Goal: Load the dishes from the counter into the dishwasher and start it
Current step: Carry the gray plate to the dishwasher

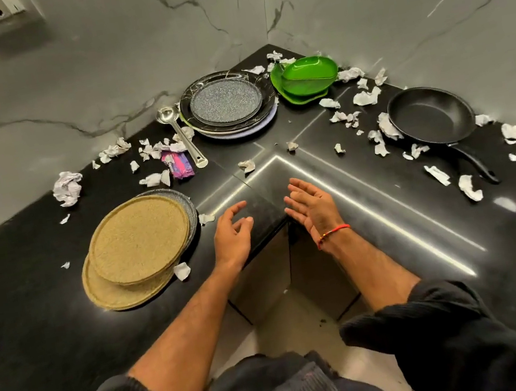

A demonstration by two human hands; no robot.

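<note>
A black corner tabletop [377, 243] meets grey marble walls, strewn with torn paper scraps [67, 188]. At twelve o'clock sits a stack of plates [227, 103], a ladle [179, 133] just left of it, green dishes [307, 79] at one o'clock, a frying pan [431, 115] at two, woven mats [132, 250] at nine. The left hand [232, 233] and right hand [311, 208] hover empty, fingers relaxed, over the near edge.

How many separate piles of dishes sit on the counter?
3: tan plates over a grey one at left, dark plate stack by the back corner, green dishes right of it. Plates per pile are partly hidden.
</note>
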